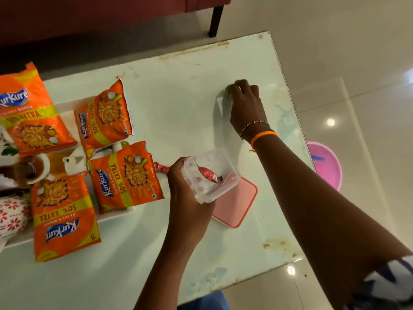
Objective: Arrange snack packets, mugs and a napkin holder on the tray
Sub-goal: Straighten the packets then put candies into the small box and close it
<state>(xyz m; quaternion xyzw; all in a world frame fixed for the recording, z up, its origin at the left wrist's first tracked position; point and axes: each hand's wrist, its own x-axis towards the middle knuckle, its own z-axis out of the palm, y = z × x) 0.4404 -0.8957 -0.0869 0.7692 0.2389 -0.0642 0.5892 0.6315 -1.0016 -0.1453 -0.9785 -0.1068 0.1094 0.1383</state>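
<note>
Several orange snack packets (125,175) lie on and around a white tray (116,214) at the table's left. A white mug (74,162) and a cup of dark liquid (36,167) stand among them. My left hand (185,193) grips a clear plastic container (211,175), tilted, with a small red sachet (207,174) inside; another red sachet (161,167) pokes out by my thumb. My right hand (244,104) reaches to the far right of the table and closes on a white object (221,104); what it is cannot be told.
A pink lid (237,204) lies flat under the container. A red-and-white patterned item (12,217) sits at the left edge. The glass table (178,108) ends close to the right hand; a pink tub (326,166) stands on the floor below.
</note>
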